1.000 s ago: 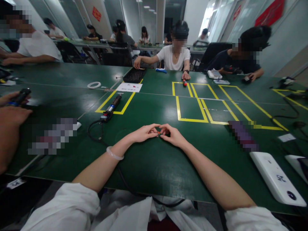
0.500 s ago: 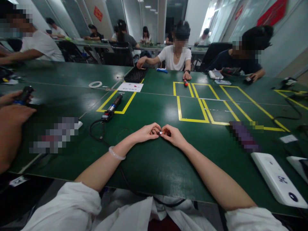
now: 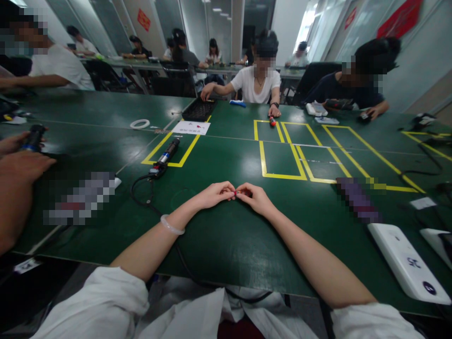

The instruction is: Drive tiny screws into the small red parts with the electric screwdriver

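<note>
Just above the green table [image 3: 226, 249], in front of my body, my two hands meet fingertip to fingertip. My left hand [image 3: 218, 194] is closed in a pinch on a small red piece [image 3: 235, 193]. From the other side my right hand [image 3: 253, 195] pinches the same piece with thumb and forefinger. Fingers cover most of it, so its kind cannot be made out. Left of my hands lies an electric screwdriver [image 3: 166, 155] with a black cable [image 3: 136, 181], partly inside a yellow tape outline [image 3: 189, 153].
A white numbered device [image 3: 406, 263] and a blurred phone-like object [image 3: 358, 200] lie at my right. A co-worker's hand [image 3: 24, 174] holds a dark tool on the left. Across the table, another person reaches to a black tray [image 3: 198, 110]. Yellow tape outlines [image 3: 282, 176] mark the table.
My fingers have shifted slightly on the small piece; its red part now shows between the fingertips, where a white part showed before. Both arms stay nearly in place.
</note>
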A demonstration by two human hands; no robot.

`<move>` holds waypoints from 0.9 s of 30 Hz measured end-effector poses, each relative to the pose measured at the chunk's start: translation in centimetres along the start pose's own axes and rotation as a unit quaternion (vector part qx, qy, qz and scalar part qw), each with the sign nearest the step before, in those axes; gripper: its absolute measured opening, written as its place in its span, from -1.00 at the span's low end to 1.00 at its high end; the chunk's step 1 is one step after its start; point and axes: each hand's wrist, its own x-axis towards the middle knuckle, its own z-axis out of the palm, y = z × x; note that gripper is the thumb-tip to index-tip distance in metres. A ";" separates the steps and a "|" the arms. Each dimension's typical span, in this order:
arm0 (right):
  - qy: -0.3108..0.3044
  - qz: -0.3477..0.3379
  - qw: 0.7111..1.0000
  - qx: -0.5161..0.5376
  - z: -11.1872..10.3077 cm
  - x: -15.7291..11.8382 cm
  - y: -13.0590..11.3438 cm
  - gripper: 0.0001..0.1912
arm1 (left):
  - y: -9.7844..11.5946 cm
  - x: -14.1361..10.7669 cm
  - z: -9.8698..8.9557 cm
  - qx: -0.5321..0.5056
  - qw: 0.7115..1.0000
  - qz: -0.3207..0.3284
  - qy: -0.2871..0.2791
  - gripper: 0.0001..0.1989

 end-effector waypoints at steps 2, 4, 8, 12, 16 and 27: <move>-0.003 0.025 0.999 0.030 0.0 0.0 0.1 -0.77 | 0.0 0.1 0.1 0.007 1.000 0.006 0.018 -0.72; -0.009 0.038 0.998 0.048 0.0 0.0 0.2 -0.74 | 0.1 0.1 0.4 0.022 0.999 0.011 0.036 -0.68; -0.018 0.039 0.997 0.057 0.1 0.1 0.3 -0.73 | 0.6 0.0 0.8 0.080 0.996 0.021 0.045 -0.70; -0.013 0.032 0.996 0.084 0.2 0.0 0.5 -0.72 | 0.9 -0.1 0.9 0.141 0.987 0.025 0.076 -0.78; -0.014 0.010 0.996 0.082 0.3 0.0 0.5 -0.73 | 1.0 -0.1 0.7 0.148 0.986 0.025 0.075 -0.76; -0.012 0.028 0.997 0.066 0.1 0.0 0.2 -0.78 | -0.8 -1.8 -6.6 0.389 0.874 -0.083 0.280 -0.58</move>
